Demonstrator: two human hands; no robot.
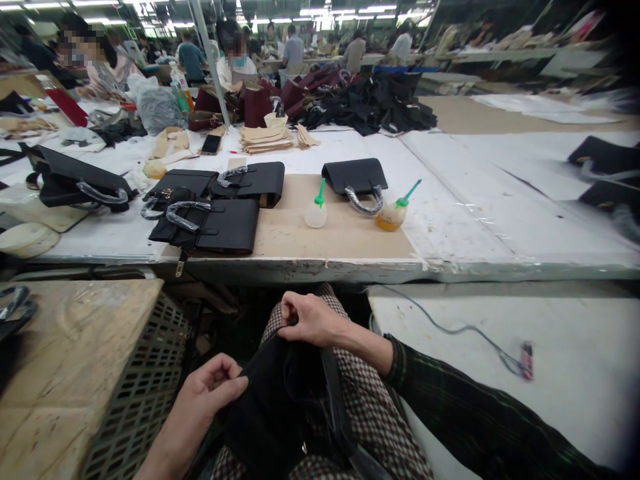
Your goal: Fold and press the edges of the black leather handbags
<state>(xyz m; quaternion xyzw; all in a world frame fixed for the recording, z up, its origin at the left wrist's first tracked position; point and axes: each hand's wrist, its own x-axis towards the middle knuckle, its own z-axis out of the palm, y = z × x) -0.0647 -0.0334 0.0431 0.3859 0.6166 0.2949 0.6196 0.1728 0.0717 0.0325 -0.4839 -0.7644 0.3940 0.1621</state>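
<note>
A black handbag (270, 407) rests on my lap, its opening facing up and its dark lining showing. My left hand (210, 393) pinches the near-left part of the bag's edge between thumb and fingers. Farther along the same edge, my right hand (310, 320) grips the fabric, so that the stretch between both hands is held taut. A dark strap or handle (333, 393) runs down the bag's right side, and a small metal piece glints near the bottom. The inside of the bag is too dark to make out.
Ahead, a white-covered worktable (450, 200) bears several black handbags (225, 227) with wrapped handles. Two squeeze bottles (315, 215) with green nozzles stand there. A crate (145, 367) is at my left; a pink item on a cord (527, 360) lies at right. Co-workers (235, 60) sit beyond.
</note>
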